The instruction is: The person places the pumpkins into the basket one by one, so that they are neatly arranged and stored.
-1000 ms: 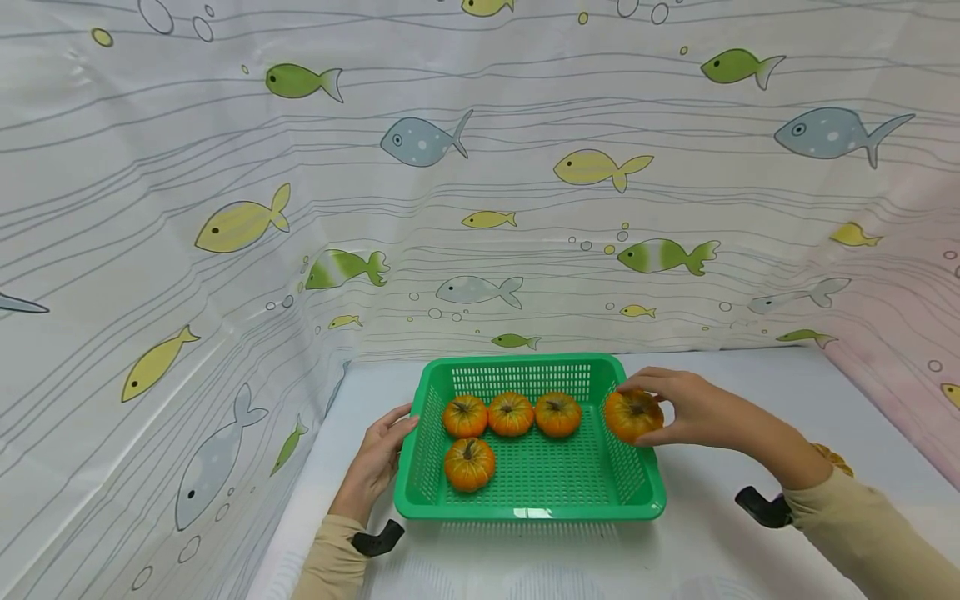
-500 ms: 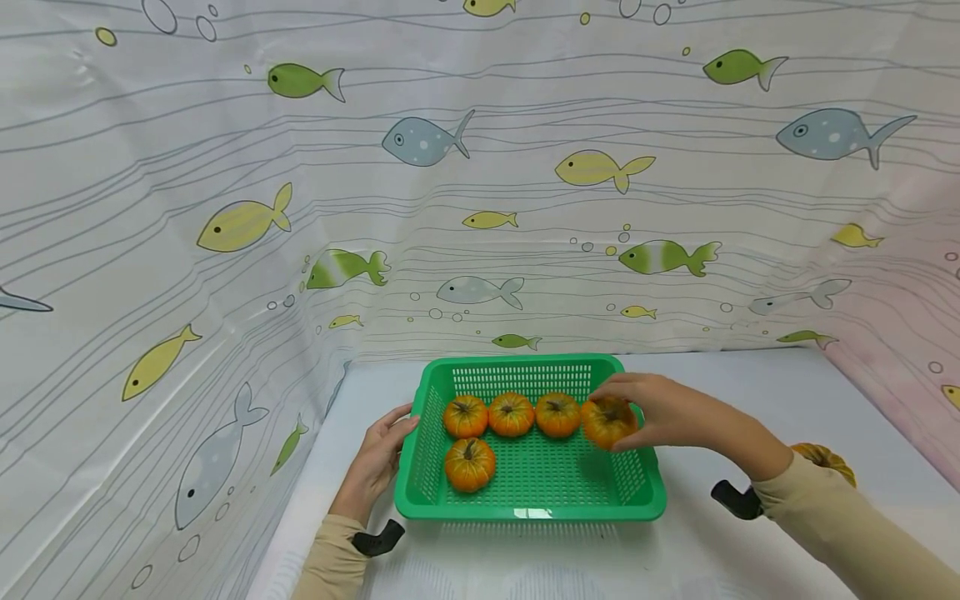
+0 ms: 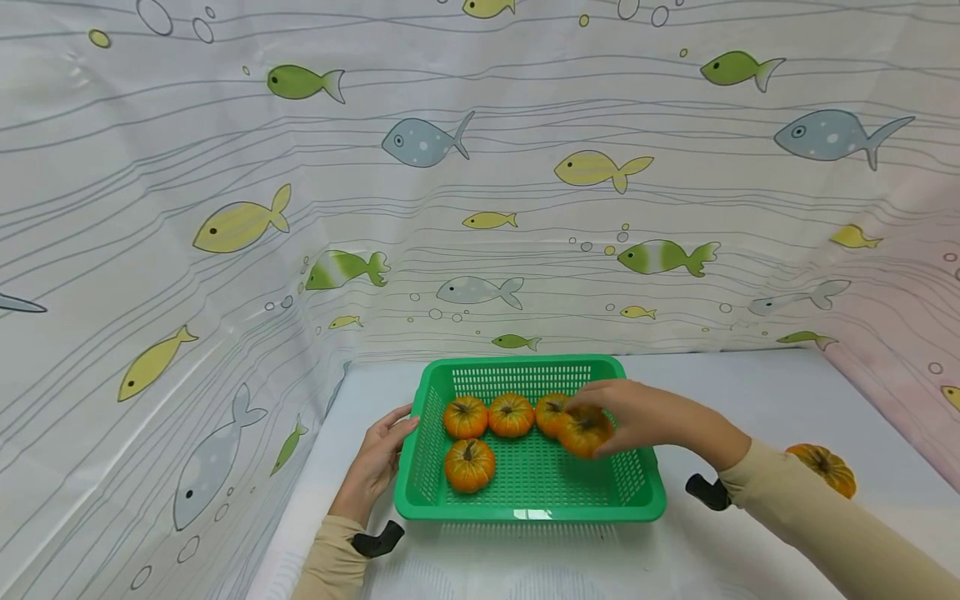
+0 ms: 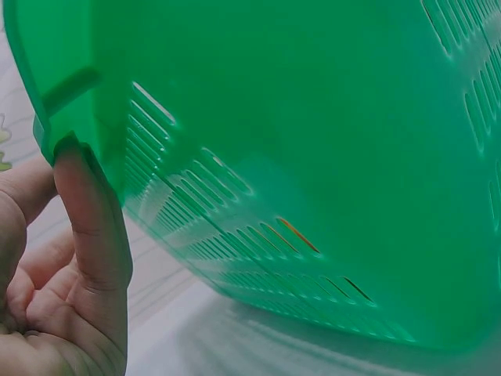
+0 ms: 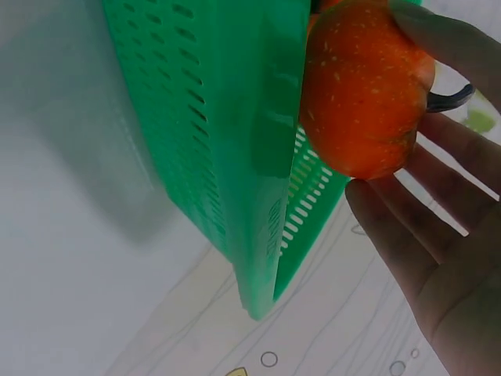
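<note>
A green plastic basket (image 3: 528,514) with slotted walls stands on the table. At its left rim is my left hand (image 3: 380,457), thumb and fingers pinching the edge; the left wrist view shows the fingers (image 4: 90,219) up under the lip. My right hand (image 3: 628,417) holds a small orange pumpkin (image 3: 583,431) over the right half of the basket. The right wrist view has this pumpkin (image 5: 364,90) between thumb and spread fingertips, its dark stem toward the palm. Three pumpkins line the back, the rightmost pumpkin (image 3: 549,412) partly hidden by the held one; another pumpkin (image 3: 469,465) sits at front left.
One more pumpkin (image 3: 823,468) lies on the white table (image 3: 720,375) right of the basket, partly behind my right sleeve (image 3: 810,508). A fish-patterned sheet (image 3: 510,192) rises behind and along both sides.
My right hand has carried its pumpkin leftward from the basket's right rim to over the inside. The pumpkin on the table shows more as the sleeve shifts. My left hand stays put.
</note>
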### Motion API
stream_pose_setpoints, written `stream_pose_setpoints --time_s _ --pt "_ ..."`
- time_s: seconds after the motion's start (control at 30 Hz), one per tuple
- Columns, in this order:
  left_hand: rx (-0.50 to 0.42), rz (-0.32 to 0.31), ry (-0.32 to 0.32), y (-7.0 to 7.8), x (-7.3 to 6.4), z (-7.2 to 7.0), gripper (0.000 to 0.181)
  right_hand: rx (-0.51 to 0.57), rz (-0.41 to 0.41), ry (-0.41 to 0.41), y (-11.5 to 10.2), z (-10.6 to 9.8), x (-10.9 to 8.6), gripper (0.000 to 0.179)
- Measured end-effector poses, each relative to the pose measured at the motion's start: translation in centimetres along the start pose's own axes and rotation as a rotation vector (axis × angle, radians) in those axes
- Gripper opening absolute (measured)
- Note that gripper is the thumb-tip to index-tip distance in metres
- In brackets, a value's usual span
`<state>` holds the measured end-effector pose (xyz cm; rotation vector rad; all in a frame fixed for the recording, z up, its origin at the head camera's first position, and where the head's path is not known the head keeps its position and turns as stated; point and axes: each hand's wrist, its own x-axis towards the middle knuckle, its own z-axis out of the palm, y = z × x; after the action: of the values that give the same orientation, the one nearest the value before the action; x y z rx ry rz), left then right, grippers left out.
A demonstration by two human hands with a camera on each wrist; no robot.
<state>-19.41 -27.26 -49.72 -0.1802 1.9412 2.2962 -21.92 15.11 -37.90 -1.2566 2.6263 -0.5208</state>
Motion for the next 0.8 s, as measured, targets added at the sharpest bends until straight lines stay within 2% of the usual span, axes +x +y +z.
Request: stream_pose_setpoints --time_s 0.23,0.57,0.8 --pt "0.007 0.013 -0.008 0.1 -0.1 0.1 0.056 -0.010 -0.048 -0.030 -0.7 0.3 1.6 0.060" --pt "-0.008 -0.004 -0.009 0.1 -0.1 0.0 0.054 -0.031 -0.091 -0.068 -1.3 1.1 3.7 0.058" --pt "0.003 0.002 -0.007 0.0 0.0 0.0 0.052 -0.088 -0.124 -0.087 -1.7 1.6 4.9 0.058"
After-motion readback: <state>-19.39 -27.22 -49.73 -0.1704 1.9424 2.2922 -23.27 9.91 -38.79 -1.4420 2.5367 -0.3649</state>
